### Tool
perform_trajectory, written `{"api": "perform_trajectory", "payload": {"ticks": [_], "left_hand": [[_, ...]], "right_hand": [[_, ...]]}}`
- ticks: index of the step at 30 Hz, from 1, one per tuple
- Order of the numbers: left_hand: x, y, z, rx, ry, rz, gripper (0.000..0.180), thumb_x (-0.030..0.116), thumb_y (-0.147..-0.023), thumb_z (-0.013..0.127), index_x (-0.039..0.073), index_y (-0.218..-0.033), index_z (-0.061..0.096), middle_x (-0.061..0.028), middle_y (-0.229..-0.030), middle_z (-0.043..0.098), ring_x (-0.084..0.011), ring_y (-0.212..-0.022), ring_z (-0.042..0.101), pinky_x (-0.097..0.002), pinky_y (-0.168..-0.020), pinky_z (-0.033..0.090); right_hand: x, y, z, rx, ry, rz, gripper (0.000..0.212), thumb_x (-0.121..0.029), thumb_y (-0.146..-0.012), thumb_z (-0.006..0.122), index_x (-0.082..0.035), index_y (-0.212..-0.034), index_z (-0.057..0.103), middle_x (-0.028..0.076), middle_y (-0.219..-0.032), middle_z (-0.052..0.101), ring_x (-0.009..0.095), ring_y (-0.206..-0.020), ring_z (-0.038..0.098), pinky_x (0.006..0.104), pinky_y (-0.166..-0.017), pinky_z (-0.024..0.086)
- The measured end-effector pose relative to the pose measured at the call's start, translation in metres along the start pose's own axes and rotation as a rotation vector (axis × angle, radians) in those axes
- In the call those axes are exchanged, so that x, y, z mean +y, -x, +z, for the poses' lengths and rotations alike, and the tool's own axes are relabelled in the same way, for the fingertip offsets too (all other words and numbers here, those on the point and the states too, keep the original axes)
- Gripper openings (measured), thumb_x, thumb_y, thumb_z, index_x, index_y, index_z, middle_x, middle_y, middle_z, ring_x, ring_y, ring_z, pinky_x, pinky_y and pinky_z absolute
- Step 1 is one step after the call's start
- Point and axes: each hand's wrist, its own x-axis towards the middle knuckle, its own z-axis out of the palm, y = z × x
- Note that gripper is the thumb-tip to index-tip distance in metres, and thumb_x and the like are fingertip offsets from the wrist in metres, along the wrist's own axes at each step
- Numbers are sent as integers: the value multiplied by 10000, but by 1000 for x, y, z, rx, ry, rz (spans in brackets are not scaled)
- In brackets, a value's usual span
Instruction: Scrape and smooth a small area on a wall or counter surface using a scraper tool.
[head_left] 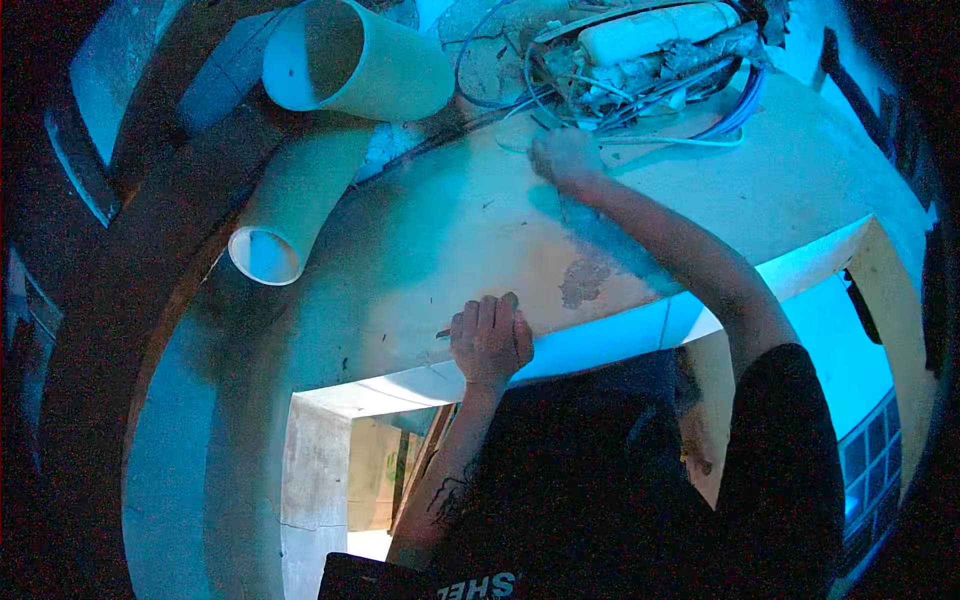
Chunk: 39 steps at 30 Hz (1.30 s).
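Observation:
My left hand is closed, knuckles up, over the pale plastered surface near its lower edge. A short dark tip juts out on the left of this fist; what the fingers hold is hidden. Farther up and to the right, my right hand is pinched beside a tangle of cables. A thin pale wire loops out of its fingers on the left. The bundle of blue and white wires hangs just beyond that hand, gathered around a long whitish cylinder.
Two wide cream pipes stand at upper left: one with its mouth turned left, a narrower one pointing down. A dark curved beam runs down the left. Below the surface is an opening with a pale frame. Blue window panes show at right.

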Motion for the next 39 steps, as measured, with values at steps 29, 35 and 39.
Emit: {"api": "perform_trajectory", "payload": {"ticks": [29,35,39], "left_hand": [[3,-4,7,43,41,10,135,220,-765,442,115,-776,525,-69,-689,474,-248,-634,476,-370,-551,351],[0,-3,-1,42,21,12,145,226,-776,434,112,-774,524,-65,-679,468,-247,-628,475,-372,-543,350],[4,-2,3,59,42,20,141,220,-776,435,112,-774,525,-64,-677,468,-248,-620,474,-375,-533,348]], "right_hand": [[6,17,-17,84,-14,127,201,-226,-755,500,-112,-643,623,81,-591,595,245,-528,589,398,-435,444],[-1,7,-19,162,-58,122,150,-146,-696,523,-72,-589,598,109,-581,585,245,-517,576,392,-422,418],[-10,25,-5,18,10,85,233,-243,-735,511,-84,-601,614,117,-599,600,253,-534,600,403,-455,456]]}}
